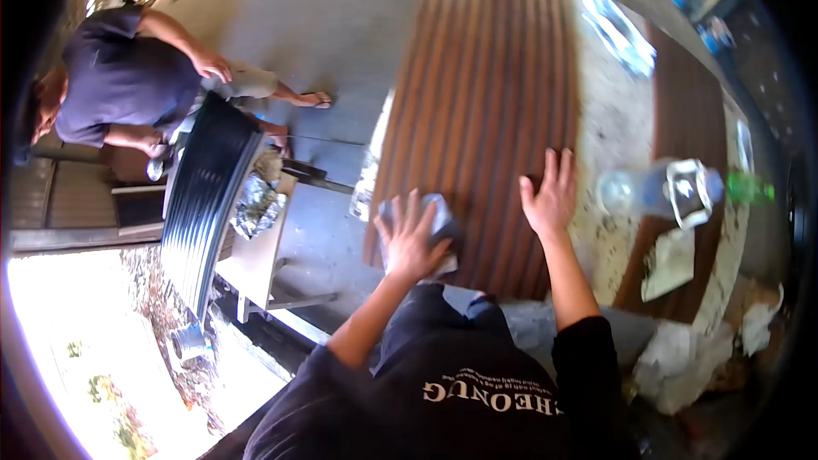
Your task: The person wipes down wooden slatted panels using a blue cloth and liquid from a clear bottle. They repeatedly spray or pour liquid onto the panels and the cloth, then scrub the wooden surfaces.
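A long brown ribbed panel [490,111] lies lengthwise in front of me on a pale, stained table [601,106]. Near its close left corner, my left hand [409,243] presses a bunched grey-white cloth [443,226] against the ribs, its fingers spread over the cloth. My right hand [552,200] rests flat by the panel's right edge, fingers stretched out and nothing in it. To the right of that hand lies a clear plastic bottle [626,192] with a white handle or strap around it.
A second brown panel [686,102] lies at the right, with a white scrap [671,262] on it and a green bottle [750,188] beyond. At the left, a person [128,85] bends beside a dark ribbed panel [209,196]. Crumpled plastic [682,362] sits at the lower right.
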### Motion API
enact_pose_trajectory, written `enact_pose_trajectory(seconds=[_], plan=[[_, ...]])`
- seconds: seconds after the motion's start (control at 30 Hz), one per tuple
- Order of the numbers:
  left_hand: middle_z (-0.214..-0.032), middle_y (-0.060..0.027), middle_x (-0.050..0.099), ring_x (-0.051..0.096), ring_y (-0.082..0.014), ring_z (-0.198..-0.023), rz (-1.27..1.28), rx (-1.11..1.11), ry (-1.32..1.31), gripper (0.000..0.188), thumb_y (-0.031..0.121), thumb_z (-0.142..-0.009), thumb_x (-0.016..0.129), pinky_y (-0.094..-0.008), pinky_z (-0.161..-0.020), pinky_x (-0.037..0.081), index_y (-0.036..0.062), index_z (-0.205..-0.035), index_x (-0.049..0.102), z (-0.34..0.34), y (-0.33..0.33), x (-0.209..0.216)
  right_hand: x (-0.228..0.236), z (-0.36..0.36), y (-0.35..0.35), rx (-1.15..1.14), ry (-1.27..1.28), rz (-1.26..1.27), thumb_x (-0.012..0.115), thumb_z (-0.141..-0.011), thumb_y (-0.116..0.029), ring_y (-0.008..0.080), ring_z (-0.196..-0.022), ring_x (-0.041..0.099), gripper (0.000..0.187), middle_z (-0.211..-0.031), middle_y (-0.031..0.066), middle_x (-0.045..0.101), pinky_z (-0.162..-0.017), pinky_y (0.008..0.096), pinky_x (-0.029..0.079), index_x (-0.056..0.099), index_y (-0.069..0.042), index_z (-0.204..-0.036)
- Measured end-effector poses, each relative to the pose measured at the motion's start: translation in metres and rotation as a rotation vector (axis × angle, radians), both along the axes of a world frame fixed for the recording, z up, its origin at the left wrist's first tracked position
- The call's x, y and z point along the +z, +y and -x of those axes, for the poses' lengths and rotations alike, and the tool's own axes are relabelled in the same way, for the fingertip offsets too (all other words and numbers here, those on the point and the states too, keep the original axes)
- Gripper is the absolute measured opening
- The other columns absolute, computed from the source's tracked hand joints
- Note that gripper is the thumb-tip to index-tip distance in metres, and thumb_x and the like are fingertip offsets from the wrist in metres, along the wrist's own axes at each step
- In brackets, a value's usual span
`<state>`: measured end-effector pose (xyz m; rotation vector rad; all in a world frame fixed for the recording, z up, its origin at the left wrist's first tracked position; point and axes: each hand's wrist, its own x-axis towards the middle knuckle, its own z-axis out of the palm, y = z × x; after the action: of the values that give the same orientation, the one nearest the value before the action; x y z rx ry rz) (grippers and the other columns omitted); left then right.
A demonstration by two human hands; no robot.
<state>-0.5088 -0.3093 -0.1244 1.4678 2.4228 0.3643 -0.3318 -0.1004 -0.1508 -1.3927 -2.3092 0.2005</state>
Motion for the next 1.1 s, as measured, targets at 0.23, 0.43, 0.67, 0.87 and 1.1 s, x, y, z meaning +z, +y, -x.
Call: enact_pose_trajectory(seconds=[0.23, 0.43, 0.67, 0.87, 1.1], plan=[[-0.142, -0.0139, 0.048, 0.033, -0.0383, -0.138, -0.315, 0.043, 0.02, 0.054, -0.002, -0.07, 0.047, -0.057, -0.115, 0.012, 0.0086, -0.122, 0.061, -0.012, -0.037, -0.023, 0.0, -0.026, -0.002, 0.203, -0.065, 0.073, 0.055, -0.089, -0.045, 0.0399, -0.139, 0.026, 0.069, -0.155, 0.0165, 0.021, -0.112, 0.051, 0.025, 0.033, -0.012, -0.146], [-0.139, -0.0128, 0.05, 0.038, -0.0372, -0.135, -0.409, -0.131, -0.007, 0.051, -0.008, -0.07, 0.046, -0.0564, -0.113, 0.021, 0.0076, -0.116, 0.061, 0.043, -0.003, -0.028, -0.015, -0.026, -0.004, 0.198, -0.011, 0.063, 0.053, -0.089, -0.046, 0.0464, -0.138, 0.023, 0.072, -0.154, 0.0222, 0.019, -0.111, 0.0574, 0.022, 0.031, -0.009, -0.147], [-0.139, -0.0204, 0.047, 0.04, -0.0412, -0.132, -0.535, 0.144, 0.256, 0.047, 0.007, -0.08, 0.053, -0.0558, -0.11, 0.027, 0.0104, -0.126, 0.056, 0.088, 0.022, -0.051, -0.021, 0.019, -0.028, 0.123, -0.123, -0.007, 0.049, -0.091, -0.05, 0.0483, -0.138, 0.023, 0.073, -0.152, 0.0244, 0.021, -0.112, 0.0564, 0.023, 0.031, -0.006, -0.146], [-0.145, -0.0177, 0.041, 0.036, -0.0364, -0.137, -0.389, -0.081, -0.106, 0.058, 0.004, -0.072, 0.056, -0.054, -0.111, 0.027, 0.0085, -0.129, 0.055, -0.073, -0.023, -0.013, -0.001, -0.075, -0.007, 0.347, -0.153, 0.085, 0.052, -0.091, -0.042, 0.0467, -0.14, 0.02, 0.072, -0.154, 0.024, 0.016, -0.115, 0.0518, 0.019, 0.026, -0.008, -0.148], [-0.13, -0.0162, 0.057, 0.049, -0.0337, -0.126, -0.5, 0.022, 0.099, 0.041, 0.0, -0.078, 0.048, -0.0429, -0.108, 0.036, 0.0079, -0.116, 0.063, 0.041, -0.014, -0.04, 0.0, -0.073, -0.008, 0.438, -0.082, 0.096, 0.056, -0.09, -0.039, 0.0474, -0.137, 0.025, 0.071, -0.154, 0.0212, 0.018, -0.113, 0.051, 0.027, 0.026, -0.011, -0.148]])
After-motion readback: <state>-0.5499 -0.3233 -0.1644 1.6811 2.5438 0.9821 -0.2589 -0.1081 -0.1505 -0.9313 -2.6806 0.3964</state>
